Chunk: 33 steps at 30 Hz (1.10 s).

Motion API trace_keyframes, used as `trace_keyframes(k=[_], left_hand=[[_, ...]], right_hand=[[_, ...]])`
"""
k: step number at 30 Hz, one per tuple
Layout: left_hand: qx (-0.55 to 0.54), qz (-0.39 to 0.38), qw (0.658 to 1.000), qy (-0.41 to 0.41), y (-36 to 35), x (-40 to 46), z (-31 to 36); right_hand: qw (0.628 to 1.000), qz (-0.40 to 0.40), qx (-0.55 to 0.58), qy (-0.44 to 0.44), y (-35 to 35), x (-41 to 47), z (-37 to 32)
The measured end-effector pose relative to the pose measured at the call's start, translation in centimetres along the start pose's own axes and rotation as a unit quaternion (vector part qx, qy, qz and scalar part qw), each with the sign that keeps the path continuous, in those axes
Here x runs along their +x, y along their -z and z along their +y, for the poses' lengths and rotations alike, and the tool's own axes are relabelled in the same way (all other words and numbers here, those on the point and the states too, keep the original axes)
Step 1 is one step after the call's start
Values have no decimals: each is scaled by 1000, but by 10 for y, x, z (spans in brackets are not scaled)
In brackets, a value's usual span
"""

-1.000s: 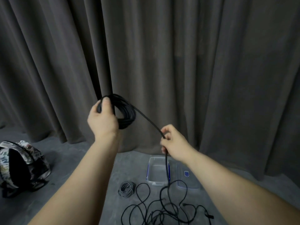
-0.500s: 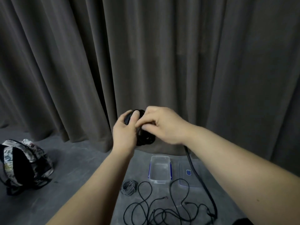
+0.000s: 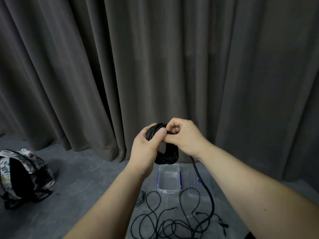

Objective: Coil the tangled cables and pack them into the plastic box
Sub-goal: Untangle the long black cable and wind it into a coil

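Observation:
My left hand [image 3: 146,149] grips a thick black cable coil [image 3: 168,156] held up in front of me. My right hand [image 3: 184,135] pinches a strand of the same cable at the coil's top, touching my left thumb. The cable's loose tail [image 3: 206,192] hangs from my right hand down to the floor. Below the coil, an open clear plastic box [image 3: 168,179] with blue clips stands on the floor. Thin black tangled cables [image 3: 172,226] lie in front of the box. A small grey cable coil [image 3: 140,198] lies left of them, partly hidden by my left forearm.
The box's clear lid [image 3: 200,185] lies right of the box. A patterned backpack [image 3: 22,176] sits on the grey floor at the far left. Dark curtains [image 3: 155,66] hang across the whole background.
My right hand came up from below right to the coil, laying another loop on it. My left hand with the coil shifted right and lower. The tail now hangs to the right.

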<state>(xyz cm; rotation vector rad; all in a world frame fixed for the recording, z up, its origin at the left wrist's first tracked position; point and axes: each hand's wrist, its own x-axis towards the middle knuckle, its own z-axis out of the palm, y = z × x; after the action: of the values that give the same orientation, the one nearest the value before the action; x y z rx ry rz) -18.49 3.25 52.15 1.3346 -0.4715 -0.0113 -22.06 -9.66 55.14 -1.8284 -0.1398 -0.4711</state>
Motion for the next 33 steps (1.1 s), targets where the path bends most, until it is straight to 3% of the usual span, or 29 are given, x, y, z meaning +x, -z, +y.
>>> trace_keyframes(k=[4,13,17,21,25,30,33], left_hand=[[9,25,1000,0,12,3,-4],[56,-56,997,-5,2,-3,-5],[64,-80,995,-7,5,-2,-3],[46,-98,994,7,9,-2,-4],[18,-72,997,5,5,-2,-5],[-31,-14,999,-8,-6,-1,-2],[-66,3,998,-2,-8,1,0]], right_hand=[[994,-94,29,-44,22,0,0],[995,83,45,26,19,4,3],[996,71,45,29,19,5,7],[999,4,10,42,27,7,11],[999,-5,-9,53,29,7,13],[989,52,-104,88,19,3,23],[983,5,-163,78,11,-6,25]])
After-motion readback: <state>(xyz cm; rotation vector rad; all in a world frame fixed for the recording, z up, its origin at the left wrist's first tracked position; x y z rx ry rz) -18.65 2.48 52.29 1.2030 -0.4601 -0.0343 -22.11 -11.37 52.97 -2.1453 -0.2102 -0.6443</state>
